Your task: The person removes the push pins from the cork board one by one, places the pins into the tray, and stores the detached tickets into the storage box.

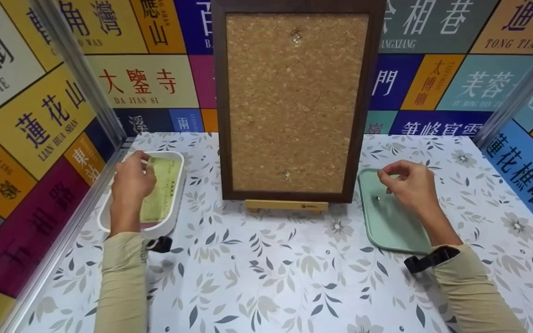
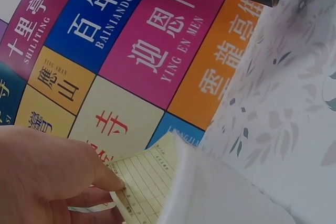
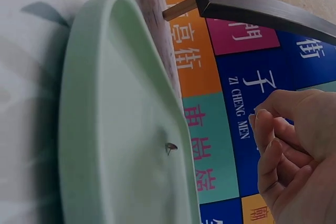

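Note:
My left hand (image 1: 132, 178) reaches into a white tray (image 1: 181, 185) at the left. Its thumb and fingers pinch the edge of a yellow-green printed paper slip (image 2: 149, 177), seen close up in the left wrist view. More of the slips (image 1: 161, 189) lie in this tray. On the right, my right hand (image 1: 410, 185) hovers above a pale green tray (image 1: 396, 231). Its thumb and index fingertips (image 3: 261, 116) meet, the other fingers curl, and I can make out nothing between them. One small shiny metal tack (image 3: 170, 147) lies in the green tray.
A dark-framed cork board (image 1: 294, 106) stands upright on a small wooden stand (image 1: 287, 205) between the trays. Small shiny pieces (image 1: 297, 37) sit near its top and bottom. Behind and beside it rise panels of colourful signs (image 1: 151, 81). A leaf-patterned cloth (image 1: 257, 268) covers the table.

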{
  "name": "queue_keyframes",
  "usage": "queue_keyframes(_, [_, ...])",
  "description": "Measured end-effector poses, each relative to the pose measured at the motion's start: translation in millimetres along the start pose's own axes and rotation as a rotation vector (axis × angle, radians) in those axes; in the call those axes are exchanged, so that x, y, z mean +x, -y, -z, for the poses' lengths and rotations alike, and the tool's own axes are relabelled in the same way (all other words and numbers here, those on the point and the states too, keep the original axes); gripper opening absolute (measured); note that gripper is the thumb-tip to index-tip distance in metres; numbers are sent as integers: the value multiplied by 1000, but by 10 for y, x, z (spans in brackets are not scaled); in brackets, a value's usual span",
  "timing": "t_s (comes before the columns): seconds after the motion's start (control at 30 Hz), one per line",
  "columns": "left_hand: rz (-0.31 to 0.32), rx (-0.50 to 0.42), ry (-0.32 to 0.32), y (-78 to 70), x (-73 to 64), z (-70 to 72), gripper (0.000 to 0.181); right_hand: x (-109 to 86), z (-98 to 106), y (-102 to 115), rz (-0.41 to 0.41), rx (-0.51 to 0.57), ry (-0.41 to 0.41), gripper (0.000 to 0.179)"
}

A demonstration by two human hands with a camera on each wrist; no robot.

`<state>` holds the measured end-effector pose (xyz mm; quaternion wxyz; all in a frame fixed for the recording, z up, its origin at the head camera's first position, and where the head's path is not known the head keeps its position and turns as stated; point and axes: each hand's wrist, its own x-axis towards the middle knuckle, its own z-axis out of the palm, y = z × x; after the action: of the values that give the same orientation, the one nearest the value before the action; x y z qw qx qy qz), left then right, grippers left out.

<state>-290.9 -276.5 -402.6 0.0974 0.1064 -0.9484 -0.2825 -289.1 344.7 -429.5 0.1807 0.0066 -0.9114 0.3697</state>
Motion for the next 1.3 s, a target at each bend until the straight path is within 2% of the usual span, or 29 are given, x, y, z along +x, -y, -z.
queue_keyframes(0.13, [43, 43, 66, 27, 2, -9, 38, 9, -19, -56, -8, 5, 10, 20])
queue_keyframes(0.33, [72, 71, 109, 71, 18, -32, 39, 12, -53, -124, -18, 9, 33, 19])
queue_keyframes(0.57, [85, 85, 119, 118, 28, -64, 42, 8, -76, -207, -8, -26, 83, 13])
queue_keyframes(0.7, [95, 93, 142, 142, 36, -75, 43, 0, -73, -255, 9, -27, 144, 12])
queue_keyframes(0.97, [82, 100, 155, 161, 47, -88, 42, -2, -73, -327, -49, -12, 268, 14])
queue_keyframes(1.17, [67, 96, 145, 164, 39, -105, 43, 13, -39, -389, -98, -50, 326, 16])
queue_keyframes(1.3, [62, 99, 141, 169, 40, -116, 44, 18, -21, -410, -100, -75, 358, 18])
